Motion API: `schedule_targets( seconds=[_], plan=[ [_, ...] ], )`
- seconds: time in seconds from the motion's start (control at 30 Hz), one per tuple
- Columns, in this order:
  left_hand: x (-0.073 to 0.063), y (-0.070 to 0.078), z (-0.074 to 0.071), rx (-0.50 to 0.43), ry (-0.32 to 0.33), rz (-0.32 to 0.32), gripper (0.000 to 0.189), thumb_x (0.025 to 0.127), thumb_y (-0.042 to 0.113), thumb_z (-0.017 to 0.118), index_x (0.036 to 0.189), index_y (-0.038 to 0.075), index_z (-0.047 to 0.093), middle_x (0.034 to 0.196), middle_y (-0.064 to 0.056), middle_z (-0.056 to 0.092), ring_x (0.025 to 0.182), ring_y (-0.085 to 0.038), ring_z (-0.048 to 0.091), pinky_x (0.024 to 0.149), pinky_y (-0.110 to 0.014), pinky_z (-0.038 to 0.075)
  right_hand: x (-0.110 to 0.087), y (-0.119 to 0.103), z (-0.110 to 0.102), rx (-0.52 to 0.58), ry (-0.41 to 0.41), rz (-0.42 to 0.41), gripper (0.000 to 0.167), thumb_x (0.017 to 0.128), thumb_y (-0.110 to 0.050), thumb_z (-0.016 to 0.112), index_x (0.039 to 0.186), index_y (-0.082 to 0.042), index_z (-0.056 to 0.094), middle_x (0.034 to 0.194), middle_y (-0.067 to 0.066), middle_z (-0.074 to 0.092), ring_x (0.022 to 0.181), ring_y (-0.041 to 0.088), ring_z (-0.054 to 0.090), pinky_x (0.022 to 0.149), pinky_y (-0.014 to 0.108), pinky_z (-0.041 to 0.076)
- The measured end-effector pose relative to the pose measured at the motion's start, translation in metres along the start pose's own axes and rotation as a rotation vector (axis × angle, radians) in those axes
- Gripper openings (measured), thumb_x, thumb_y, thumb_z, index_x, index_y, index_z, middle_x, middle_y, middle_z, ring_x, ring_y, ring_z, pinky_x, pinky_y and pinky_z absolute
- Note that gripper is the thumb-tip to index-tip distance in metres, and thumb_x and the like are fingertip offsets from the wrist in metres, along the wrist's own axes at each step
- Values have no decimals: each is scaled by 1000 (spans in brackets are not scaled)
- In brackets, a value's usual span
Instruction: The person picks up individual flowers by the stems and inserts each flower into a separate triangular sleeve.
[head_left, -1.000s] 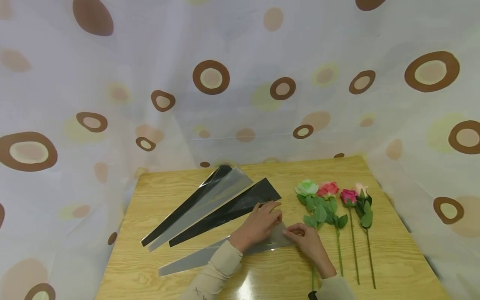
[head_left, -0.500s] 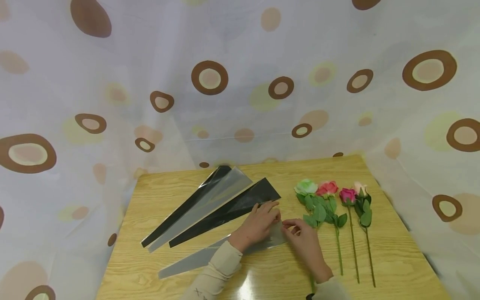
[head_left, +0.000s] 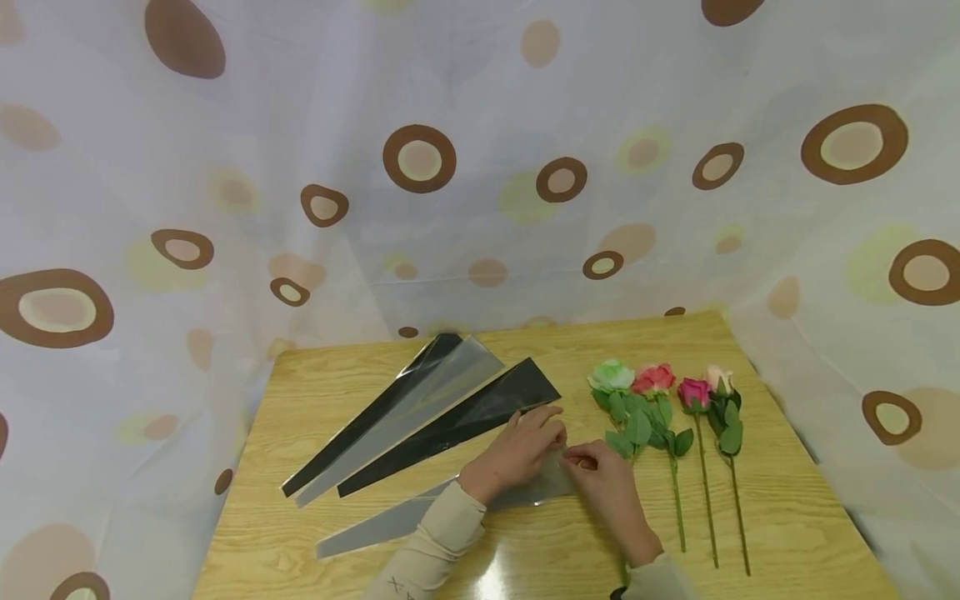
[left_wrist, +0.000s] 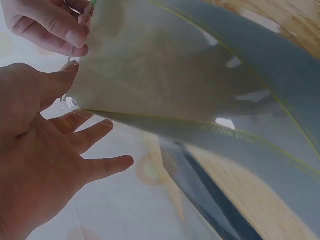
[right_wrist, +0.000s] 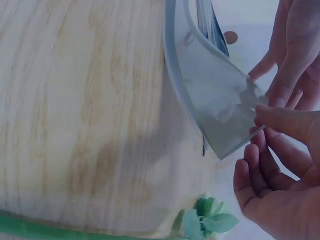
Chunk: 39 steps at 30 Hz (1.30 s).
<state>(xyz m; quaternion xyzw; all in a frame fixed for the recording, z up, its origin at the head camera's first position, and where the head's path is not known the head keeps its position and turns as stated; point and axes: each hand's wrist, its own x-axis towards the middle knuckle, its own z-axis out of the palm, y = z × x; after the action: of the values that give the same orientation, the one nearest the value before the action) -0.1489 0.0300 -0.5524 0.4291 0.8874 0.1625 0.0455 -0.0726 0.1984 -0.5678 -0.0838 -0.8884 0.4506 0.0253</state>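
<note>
At the left of the wooden table, 3 tapering wrappers lie at a slant with their broad ends toward the patterned cloth: a narrow black wrapper, then a pale grey wrapper partly overlapping it, then a broader black wrapper beside them.

Nearer the person, the held grey wrapper runs from its narrow end, low on the left, up to its wide end between the 2 hands. That wide end curves up off the wood in the right wrist view.

The left hand comes next, out of a beige cuff. Its thumb and forefinger pinch a corner of the wide end, while the other fingers spread apart (the left wrist view shows them best).

The right hand is just beside it, thumb and forefinger clamped on the edge of the same wide end, the remaining fingers curled close together.

Farther right, 4 artificial flowers lie with their heads away from the person: a pale green bloom, its stem partly hidden by the right arm, a coral bloom just beside it, a magenta rose, and a pale pink rose with dark leaves.
</note>
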Motion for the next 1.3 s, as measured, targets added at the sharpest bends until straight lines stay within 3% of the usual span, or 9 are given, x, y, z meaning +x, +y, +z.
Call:
schedule_targets(
  seconds=[0.17,0.33,0.43,0.53,0.67,0.77,0.93,1.1,1.3],
  plan=[
    [3,2,-2,-15,-4,12,16,113,25,46,110,18,59,159,-10,51,153,-24,46,114,-65,46,-2,-5,-1,20,0,-6,11,93,-8,80,103,-3,81,93,9,79,83,16,70,72,26,54],
    [5,3,-5,-74,-24,21,14,113,24,48,114,19,61,160,-11,50,154,-25,45,117,-58,46,-2,-2,1,60,-29,10,12,95,-10,79,105,-3,82,102,12,82,95,24,77,84,34,61],
    [6,2,-6,-120,-33,17,17,113,25,47,119,19,62,162,-9,49,155,-24,43,120,-54,43,0,2,2,80,-56,29,12,96,-15,78,105,-7,82,108,10,82,100,23,78,87,34,61],
    [6,2,-6,-149,-11,26,25,114,25,47,133,19,62,163,-10,47,155,-24,44,122,-48,43,1,5,0,140,-99,68,14,99,-20,76,104,-8,81,108,9,81,96,18,77,83,29,60],
    [1,2,-4,-159,32,-2,45,113,32,50,156,16,49,168,-11,42,153,-27,47,122,-44,44,1,6,-7,291,-156,110,21,103,-18,70,112,1,76,111,19,80,92,22,79,81,31,62],
    [-8,0,2,-139,47,-50,68,108,45,59,165,17,35,170,-9,38,155,-26,44,122,-51,42,2,8,-11,379,-183,114,26,106,-17,65,118,6,71,119,23,78,92,23,80,83,33,64],
    [-22,-10,19,-94,44,-100,108,88,64,78,170,22,21,170,-1,37,157,-23,40,122,-65,36,5,14,-14,495,-214,94,29,111,-19,57,120,7,63,123,23,76,90,19,81,88,26,62],
    [-29,-16,31,-51,34,-130,117,84,68,80,171,23,17,167,0,40,156,-21,40,123,-64,35,7,20,-15,624,-288,45,29,113,-17,51,120,11,55,117,22,78,91,21,82,90,26,62],
    [-33,-20,37,19,61,-132,115,83,71,78,171,23,20,165,1,44,153,-20,44,123,-58,38,7,21,-19,656,-370,30,32,114,-22,49,125,9,53,116,16,80,97,14,81,92,21,59]
  ],
)
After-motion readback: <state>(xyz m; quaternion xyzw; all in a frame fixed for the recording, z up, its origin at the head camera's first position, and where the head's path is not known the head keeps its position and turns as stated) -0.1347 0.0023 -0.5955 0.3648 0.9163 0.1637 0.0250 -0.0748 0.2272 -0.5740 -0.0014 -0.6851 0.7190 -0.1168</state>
